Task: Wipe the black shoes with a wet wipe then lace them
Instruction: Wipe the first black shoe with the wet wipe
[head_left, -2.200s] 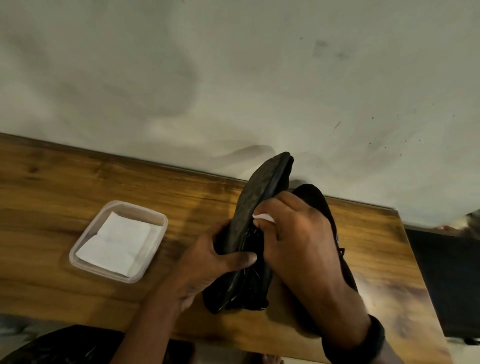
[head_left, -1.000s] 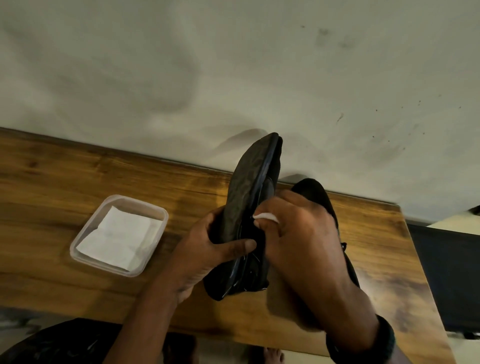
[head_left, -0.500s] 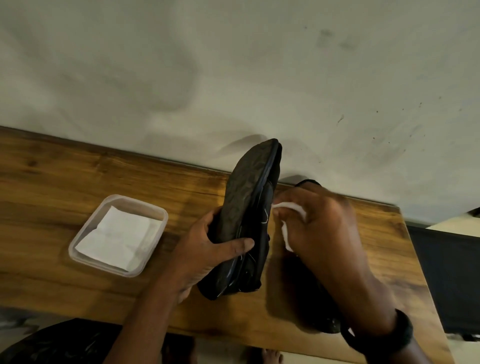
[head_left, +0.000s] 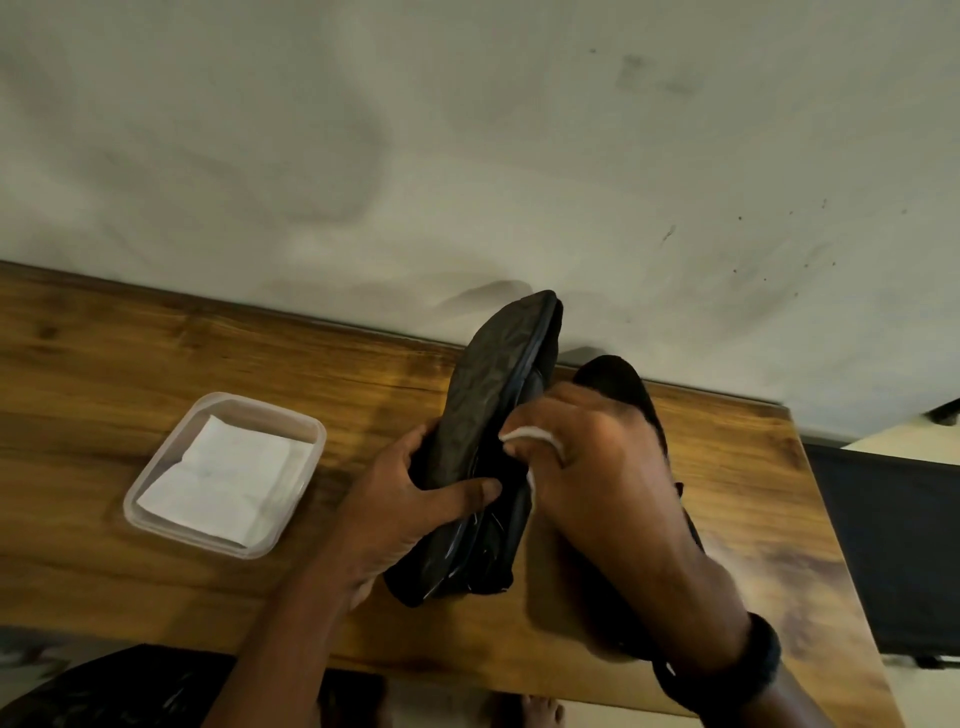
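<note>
Shoe (head_left: 483, 405) points away lengthwise, sole leftward; left hand (head_left: 410, 499) grips it, right hand (head_left: 597, 467) pinches wipe (head_left: 530, 434) against, probably, the upper.

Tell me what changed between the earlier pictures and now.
The right hand, pinching the wet wipe, had drawn rightward off the held shoe half a second ago; now it is back against its side. The toe of the second shoe shows again behind it. Unchanged: the left hand gripping the held shoe, the container of wipes on the table.

second shoe (head_left: 616, 378) half hidden, wipe (head_left: 531, 433) mostly covered
</note>
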